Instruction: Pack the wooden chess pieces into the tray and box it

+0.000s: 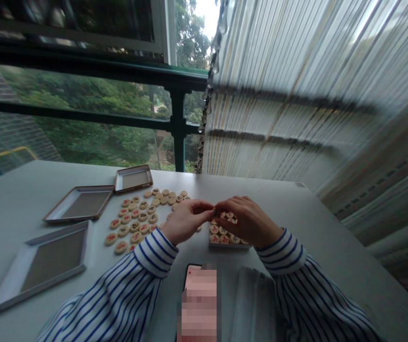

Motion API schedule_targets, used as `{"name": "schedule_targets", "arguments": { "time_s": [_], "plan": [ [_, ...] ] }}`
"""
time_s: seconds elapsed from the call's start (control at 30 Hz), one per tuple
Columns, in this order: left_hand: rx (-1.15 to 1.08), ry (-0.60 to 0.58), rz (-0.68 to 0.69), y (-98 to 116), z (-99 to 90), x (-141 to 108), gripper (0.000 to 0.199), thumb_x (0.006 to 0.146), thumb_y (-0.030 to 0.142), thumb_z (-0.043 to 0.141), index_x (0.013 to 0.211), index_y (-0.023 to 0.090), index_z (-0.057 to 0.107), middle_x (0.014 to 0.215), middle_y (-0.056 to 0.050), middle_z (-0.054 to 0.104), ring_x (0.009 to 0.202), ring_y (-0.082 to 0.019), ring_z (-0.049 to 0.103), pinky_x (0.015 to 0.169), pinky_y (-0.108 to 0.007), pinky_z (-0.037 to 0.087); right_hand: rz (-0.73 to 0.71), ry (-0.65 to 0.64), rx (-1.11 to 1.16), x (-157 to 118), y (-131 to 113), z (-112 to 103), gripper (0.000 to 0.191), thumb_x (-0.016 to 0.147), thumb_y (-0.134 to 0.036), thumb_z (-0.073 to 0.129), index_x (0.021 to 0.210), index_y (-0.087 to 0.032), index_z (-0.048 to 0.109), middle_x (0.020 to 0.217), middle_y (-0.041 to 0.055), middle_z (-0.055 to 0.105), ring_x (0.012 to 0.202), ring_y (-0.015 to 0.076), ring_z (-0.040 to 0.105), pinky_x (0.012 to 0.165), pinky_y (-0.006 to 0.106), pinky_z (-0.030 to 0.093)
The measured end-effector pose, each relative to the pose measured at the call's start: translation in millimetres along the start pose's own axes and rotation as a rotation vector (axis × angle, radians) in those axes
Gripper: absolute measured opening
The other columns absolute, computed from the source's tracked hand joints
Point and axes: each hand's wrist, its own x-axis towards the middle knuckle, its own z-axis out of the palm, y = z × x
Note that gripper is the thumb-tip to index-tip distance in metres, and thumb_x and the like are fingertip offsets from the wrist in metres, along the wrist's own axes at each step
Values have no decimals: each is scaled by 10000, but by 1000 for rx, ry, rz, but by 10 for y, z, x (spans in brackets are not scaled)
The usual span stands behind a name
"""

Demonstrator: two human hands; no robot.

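Observation:
My left hand (186, 221) and my right hand (248, 221) meet fingertip to fingertip over the far left part of a small open box (229, 246). Both are closed in a pinch on what looks like a Chinese chess piece (216, 213), mostly covered by the fingers. Round wooden Chinese chess pieces (224, 239) with red and black characters lie in rows in that box; my right hand hides part of them. To the left, many loose Chinese chess pieces (135, 236) are spread on the table, some with characters showing and some with plain faces up.
Three shallow trays or lids, a large one (84, 267), a medium one (49, 219) and a small one (150, 183), lie along the left of the white table (275, 190). A phone (188, 271) and a clear plastic sheet (253, 304) lie near me. Behind are a railing and a string curtain.

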Motion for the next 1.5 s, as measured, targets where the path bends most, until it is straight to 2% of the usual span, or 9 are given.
{"name": "schedule_targets", "arguments": {
  "time_s": [0.37,0.6,0.8,1.23,1.5],
  "plan": [
    [-15,-7,2,-54,41,-3,221,648,243,642,815,99,633,786,-75,676,730,-147,617,717,-290,481,3,-63,-21,-4,-44,-52,167,786,-316,534,889,-190,570,837,35,642,817,148,562,744,297,351],
    [65,-14,-18,-32,56,-16,177,683,238,602,793,111,659,730,-55,678,650,-125,593,607,-241,470,5,-113,-58,-12,-43,-61,193,786,-328,525,902,-183,576,817,52,642,819,160,566,746,304,352],
    [149,-26,-15,-98,51,2,244,705,267,568,853,93,655,754,-75,673,630,-121,569,545,-219,434,5,-154,-76,-13,-41,-58,194,797,-334,502,892,-185,581,797,44,643,799,163,571,730,303,352],
    [715,-107,101,-212,-24,-31,287,751,308,460,915,185,661,815,-51,679,718,-170,596,614,-240,415,59,-306,-182,-52,29,-24,183,777,-335,484,811,-196,598,701,32,641,656,146,581,650,276,335],
    [820,-163,93,-295,10,-32,314,752,288,441,974,186,638,822,-67,682,738,-186,610,631,-252,424,52,-403,-209,-61,35,-29,133,724,-327,528,758,-211,585,784,25,647,721,168,592,592,267,330]
  ]
}}
